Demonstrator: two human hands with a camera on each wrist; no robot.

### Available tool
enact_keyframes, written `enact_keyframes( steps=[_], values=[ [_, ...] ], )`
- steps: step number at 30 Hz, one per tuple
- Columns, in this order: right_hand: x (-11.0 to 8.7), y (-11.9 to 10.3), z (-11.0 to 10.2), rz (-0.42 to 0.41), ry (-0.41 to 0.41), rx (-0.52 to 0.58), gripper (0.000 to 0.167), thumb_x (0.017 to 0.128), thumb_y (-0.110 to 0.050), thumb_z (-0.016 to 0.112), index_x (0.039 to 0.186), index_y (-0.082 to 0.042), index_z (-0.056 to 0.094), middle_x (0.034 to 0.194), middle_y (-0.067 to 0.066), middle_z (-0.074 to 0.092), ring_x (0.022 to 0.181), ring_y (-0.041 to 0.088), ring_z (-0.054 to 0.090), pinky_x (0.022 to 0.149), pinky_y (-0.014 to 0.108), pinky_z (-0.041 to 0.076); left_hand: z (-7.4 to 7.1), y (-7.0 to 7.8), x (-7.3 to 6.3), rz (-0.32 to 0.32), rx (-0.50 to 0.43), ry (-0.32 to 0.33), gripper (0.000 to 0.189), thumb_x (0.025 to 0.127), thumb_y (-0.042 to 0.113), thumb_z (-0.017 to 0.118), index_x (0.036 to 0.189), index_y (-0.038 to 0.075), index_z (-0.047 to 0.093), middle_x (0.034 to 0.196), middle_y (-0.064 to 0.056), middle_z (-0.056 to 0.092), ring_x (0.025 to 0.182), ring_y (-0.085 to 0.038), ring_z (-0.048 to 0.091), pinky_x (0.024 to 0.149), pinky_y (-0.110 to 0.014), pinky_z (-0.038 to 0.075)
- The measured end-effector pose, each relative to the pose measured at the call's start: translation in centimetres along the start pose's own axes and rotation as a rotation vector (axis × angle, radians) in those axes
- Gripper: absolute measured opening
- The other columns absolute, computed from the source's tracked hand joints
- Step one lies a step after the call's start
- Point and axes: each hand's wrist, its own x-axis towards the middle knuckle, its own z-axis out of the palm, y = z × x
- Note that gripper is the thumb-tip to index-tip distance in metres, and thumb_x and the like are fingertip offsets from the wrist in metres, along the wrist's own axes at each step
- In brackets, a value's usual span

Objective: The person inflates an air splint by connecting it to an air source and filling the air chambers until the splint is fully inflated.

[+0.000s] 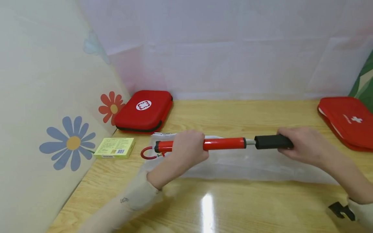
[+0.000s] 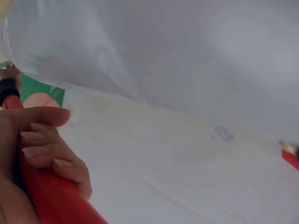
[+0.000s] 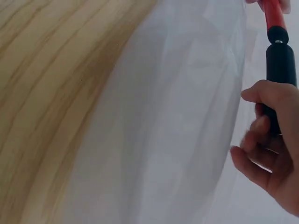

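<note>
A red hand pump [image 1: 225, 143] is held level above the table, across the middle of the head view. My left hand [image 1: 187, 147] grips its barrel near the left end, and the left wrist view shows those fingers [image 2: 39, 151] wrapped round it. A short red hose [image 1: 147, 158] loops from that end. My right hand [image 1: 306, 145] holds the black handle [image 1: 272, 141], with a short stretch of metal rod between handle and barrel. In the right wrist view, its thumb and forefinger close on the handle while other fingers curl loosely. Below the pump lies a translucent plastic bag [image 1: 233, 165].
At the back left sits a red zipped case [image 1: 140, 113] with a white emblem. In front of it is a yellow-green box [image 1: 115, 147]. A red pouch [image 1: 349, 119] with a white cross lies at the right. White cloth [image 1: 227, 71] hangs behind the table.
</note>
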Motion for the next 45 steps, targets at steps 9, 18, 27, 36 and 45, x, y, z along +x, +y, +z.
enact_keyframes(
  steps=[9,18,27,36,45],
  values=[
    [2.4,-2.8,0.3,-0.069,0.059,-0.129,0.034,0.055,-0.019,0.079,0.070,-0.015,0.049,0.053,-0.009,0.046,0.043,0.007,0.038,0.040,0.031,0.036,-0.7,1.1,-0.1,-0.028,-0.022,-0.046,0.024,0.070,0.025,0.073,0.057,0.016,0.054,0.048,0.005,0.045,0.045,-0.014,0.045,0.041,-0.028,0.037],
    [2.7,-2.1,-0.1,-0.066,0.025,-0.103,0.036,0.056,-0.017,0.082,0.071,-0.016,0.048,0.057,-0.007,0.052,0.045,0.010,0.044,0.042,0.034,0.039,-1.1,0.4,-0.6,-0.005,-0.025,-0.034,0.020,0.070,0.023,0.070,0.060,0.014,0.056,0.049,0.004,0.044,0.043,-0.013,0.044,0.039,-0.027,0.037],
    [-0.9,1.0,-0.6,0.063,0.025,-0.159,0.034,0.055,-0.017,0.079,0.072,-0.016,0.049,0.052,-0.010,0.035,0.044,0.011,0.032,0.041,0.031,0.026,-0.4,-1.6,-1.3,-0.009,0.044,-0.035,0.021,0.070,0.026,0.072,0.062,0.014,0.057,0.049,0.005,0.046,0.043,-0.014,0.044,0.040,-0.030,0.038],
    [1.5,-3.1,0.9,0.087,-0.047,-0.202,0.034,0.056,-0.019,0.079,0.068,-0.012,0.048,0.048,-0.005,0.041,0.039,0.014,0.038,0.037,0.037,0.034,-0.4,0.7,-0.8,-0.054,-0.001,-0.098,0.022,0.072,0.028,0.073,0.064,0.014,0.059,0.052,0.004,0.048,0.047,-0.015,0.047,0.038,-0.030,0.037],
    [2.1,-4.8,1.6,0.081,-0.079,-0.135,0.033,0.058,-0.024,0.078,0.070,-0.013,0.050,0.050,-0.005,0.046,0.042,0.017,0.046,0.040,0.038,0.038,-0.6,1.3,-0.5,0.014,0.005,-0.147,0.022,0.074,0.031,0.073,0.073,0.012,0.064,0.051,0.003,0.049,0.043,-0.013,0.047,0.040,-0.024,0.037]
  ],
)
